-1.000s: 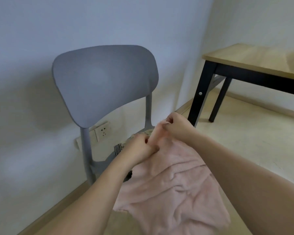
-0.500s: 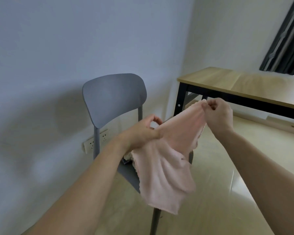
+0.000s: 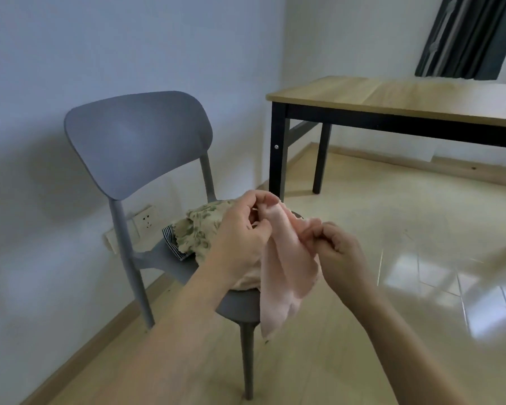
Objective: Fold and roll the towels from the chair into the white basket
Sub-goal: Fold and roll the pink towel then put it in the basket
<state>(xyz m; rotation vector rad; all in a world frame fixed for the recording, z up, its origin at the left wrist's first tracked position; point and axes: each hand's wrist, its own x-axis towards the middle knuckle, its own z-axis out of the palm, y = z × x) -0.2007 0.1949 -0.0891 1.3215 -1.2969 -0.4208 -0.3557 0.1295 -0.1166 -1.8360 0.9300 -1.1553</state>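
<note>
Your left hand and right hand each pinch the top edge of the soft pink towel, which hangs over the grey plastic chair; 2 more towels, floral and striped, lie on its seat.

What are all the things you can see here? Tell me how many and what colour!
pink towel: one, pale pink, held up in front of the chair
floral towel: one, beige with green leaves, on the chair seat
striped towel: one, dark and white, under the floral one
chair: one, grey, by the wall
table: one, wood top, black legs, right
socket: one, white, on the wall
curtain: one, dark, top right
hands: left hand and right hand, both pinching the pink towel
</note>
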